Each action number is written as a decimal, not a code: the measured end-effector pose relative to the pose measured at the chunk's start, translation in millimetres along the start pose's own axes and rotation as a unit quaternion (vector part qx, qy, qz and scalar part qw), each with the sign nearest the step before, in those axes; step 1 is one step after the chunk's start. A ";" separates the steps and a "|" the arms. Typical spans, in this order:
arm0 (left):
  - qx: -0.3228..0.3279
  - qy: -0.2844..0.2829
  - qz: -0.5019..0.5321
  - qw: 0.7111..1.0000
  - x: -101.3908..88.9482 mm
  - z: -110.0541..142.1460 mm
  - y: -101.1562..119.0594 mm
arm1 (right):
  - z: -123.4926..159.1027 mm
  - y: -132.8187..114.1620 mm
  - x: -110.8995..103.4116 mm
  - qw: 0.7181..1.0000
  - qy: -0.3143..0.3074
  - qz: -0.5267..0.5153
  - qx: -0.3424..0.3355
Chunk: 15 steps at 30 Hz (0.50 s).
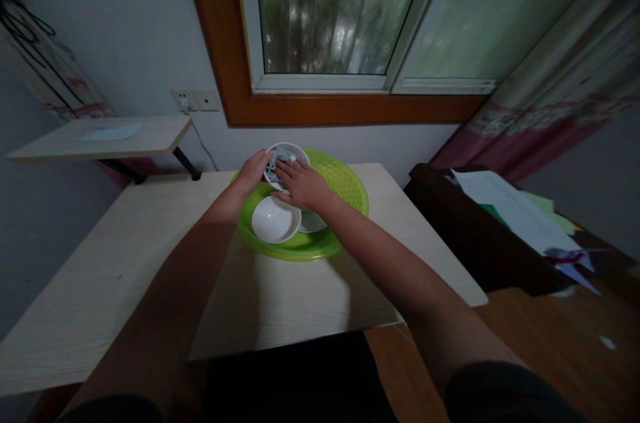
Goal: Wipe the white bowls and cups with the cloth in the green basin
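My left hand (253, 170) grips the left rim of a white bowl (299, 152), which is tilted toward me over a green plastic basket (353, 193). Inside that bowl lies a crumpled grey-blue cloth (280, 158). My right hand (305, 184) presses the cloth against the bowl's inside, its fingers closed over the fabric. Another white bowl (276, 220) sits in the basket just below my hands. Beside it, partly hidden under my right wrist, is a further white dish (312, 222).
The basket stands on a pale wooden table (295, 303) below a window (325, 10). At the left is a small raised shelf (155, 136) with a paper on it. A dark brown cabinet (450, 236) holding papers (515, 210) stands to the right.
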<state>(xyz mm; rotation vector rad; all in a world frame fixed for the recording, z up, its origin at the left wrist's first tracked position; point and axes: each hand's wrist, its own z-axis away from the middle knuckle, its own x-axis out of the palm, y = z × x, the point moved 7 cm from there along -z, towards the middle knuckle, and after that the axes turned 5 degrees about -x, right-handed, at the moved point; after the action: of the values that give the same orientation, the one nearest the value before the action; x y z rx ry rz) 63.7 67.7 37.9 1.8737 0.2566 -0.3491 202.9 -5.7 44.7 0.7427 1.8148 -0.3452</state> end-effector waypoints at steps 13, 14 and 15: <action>-0.025 0.052 -0.008 0.998 -12.0 -1.5 -7.0 | -3.9 1.3 -21.6 0.997 -0.005 0.059 0.048; -0.024 0.054 -0.013 0.998 -12.6 -1.0 -6.1 | -4.5 -0.8 -20.2 0.998 -0.012 0.056 0.031; -0.025 0.056 -0.017 0.998 -13.1 -0.6 -5.3 | -4.9 -2.9 -18.2 0.998 -0.019 0.051 0.013</action>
<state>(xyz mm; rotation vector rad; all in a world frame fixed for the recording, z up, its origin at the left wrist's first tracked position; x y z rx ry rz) 49.8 69.9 38.1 1.8441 0.3714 -0.2585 201.3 -11.0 63.0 0.8382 1.7323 -0.3139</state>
